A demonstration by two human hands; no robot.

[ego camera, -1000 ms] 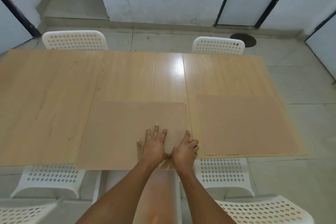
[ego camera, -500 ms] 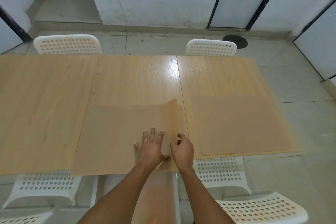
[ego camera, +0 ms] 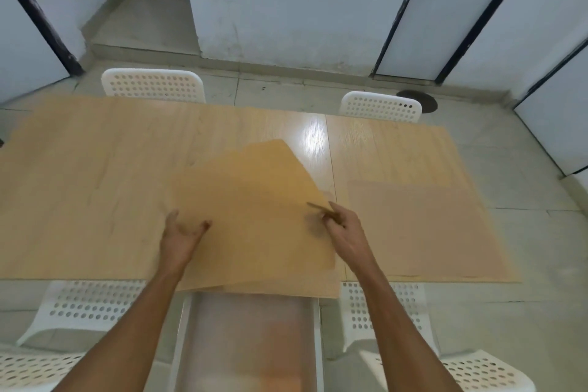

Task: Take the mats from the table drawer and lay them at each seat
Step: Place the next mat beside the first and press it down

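Though smeared by motion in the head view, reads clearly enough as one tan mat (ego camera: 254, 216) raised and skewed over the desk (ego camera: 95, 184), spanning the gap between both hands. Pinched at its right edge by the right hand (ego camera: 345, 234), thumb and curled fingers closed on the thin rim. Met at its left edge by the left hand (ego camera: 181, 240), fingers loosely bent and spread; cannot tell whether gripping or merely touching. Long axis running roughly hand to hand, one far corner swung up and away, pointing ahead of the hands. Looks like more mat edges (ego camera: 270, 291) fanned beneath along the near side, just above the open drawer (ego camera: 251, 337) between the forearms; count unclear. Lying flat to the right of the right hand, just beside it: another mat (ego camera: 423, 232), already at a near seat. Judging by that, next seat likely ahead or to the left of the left hand, so needs squaring up first. Equally near both hands, yet surely held by the right alone.
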